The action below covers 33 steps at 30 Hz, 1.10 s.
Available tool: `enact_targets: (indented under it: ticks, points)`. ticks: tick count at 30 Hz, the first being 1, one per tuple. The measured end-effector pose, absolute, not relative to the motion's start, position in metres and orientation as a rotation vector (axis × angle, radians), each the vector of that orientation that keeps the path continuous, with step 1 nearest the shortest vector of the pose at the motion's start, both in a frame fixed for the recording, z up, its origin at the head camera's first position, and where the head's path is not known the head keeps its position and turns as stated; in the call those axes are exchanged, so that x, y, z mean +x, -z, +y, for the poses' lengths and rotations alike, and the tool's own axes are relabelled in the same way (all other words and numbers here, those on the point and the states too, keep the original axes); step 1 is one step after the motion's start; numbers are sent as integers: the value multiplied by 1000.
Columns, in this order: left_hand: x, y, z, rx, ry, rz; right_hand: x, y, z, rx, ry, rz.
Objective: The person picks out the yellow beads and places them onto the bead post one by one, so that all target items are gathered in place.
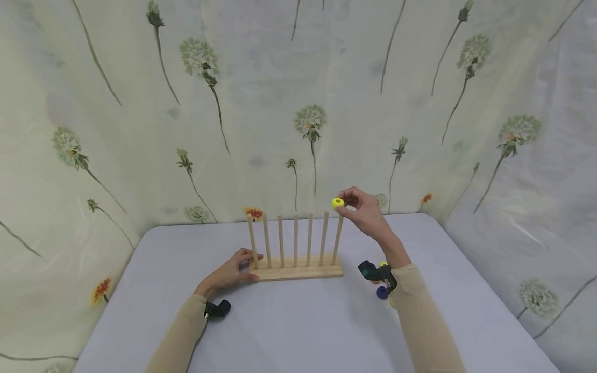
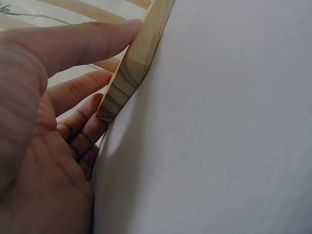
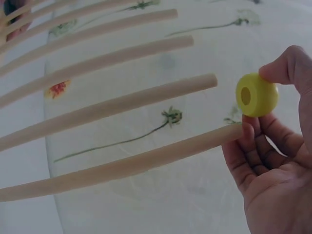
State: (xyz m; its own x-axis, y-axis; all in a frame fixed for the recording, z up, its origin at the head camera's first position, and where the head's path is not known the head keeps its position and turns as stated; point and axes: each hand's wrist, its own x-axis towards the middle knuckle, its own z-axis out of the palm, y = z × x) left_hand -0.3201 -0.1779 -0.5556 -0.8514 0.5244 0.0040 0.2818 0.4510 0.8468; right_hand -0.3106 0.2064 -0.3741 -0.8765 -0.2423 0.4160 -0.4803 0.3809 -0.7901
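Note:
A wooden peg rack with several upright pegs stands on the table. My left hand grips the left end of its base, thumb in front and fingers behind. In the left wrist view the thumb and fingertips rest on the base's wooden edge. Between thumb and fingers, my right hand pinches a yellow bead over the top of the rightmost peg. The right wrist view shows the bead's hole facing the pegs, with the bead beside the tip of the nearest peg and a finger touching that tip.
Several loose beads, among them a dark blue one, lie right of the rack, partly hidden under the right wrist. A white-covered table carries everything. Behind it hangs a flower-print curtain.

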Motion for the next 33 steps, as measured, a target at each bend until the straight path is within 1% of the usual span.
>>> enact_targets:
  ticks: [6, 8, 27, 33]
  points:
    - [-320, 555, -177, 690, -1376, 2433, -315, 378, 198, 673, -1548, -2427]
    - [-320, 554, -176, 692, -1382, 2430, -321, 385, 199, 679, -1543, -2438]
    - [-318, 554, -178, 716, -1350, 2453, -327, 386, 196, 765, -1509, -2524]
    - [-319, 553, -177, 715, -1350, 2458, -327, 391, 197, 745, -1507, -2560]
